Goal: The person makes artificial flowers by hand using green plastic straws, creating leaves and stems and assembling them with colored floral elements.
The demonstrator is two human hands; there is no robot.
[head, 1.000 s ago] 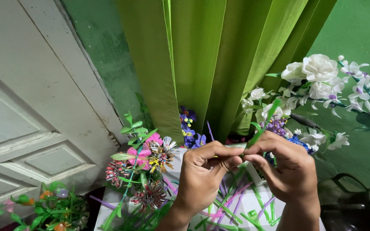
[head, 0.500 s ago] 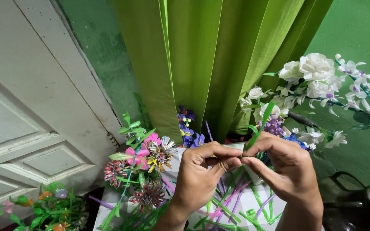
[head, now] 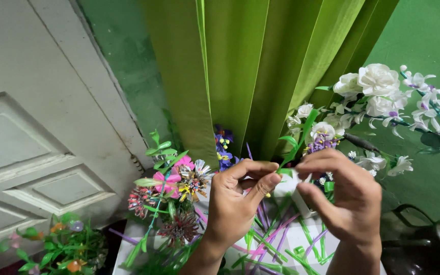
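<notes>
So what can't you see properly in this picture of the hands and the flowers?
- Head view: what the fingertips pinch. The left hand and right hand cover all but a green leaf strip.
- The white block behind the fingers is mostly hidden.
- The white surface with coloured straws is cut off by the bottom edge.
- The dark object at bottom right is cut off.
</notes>
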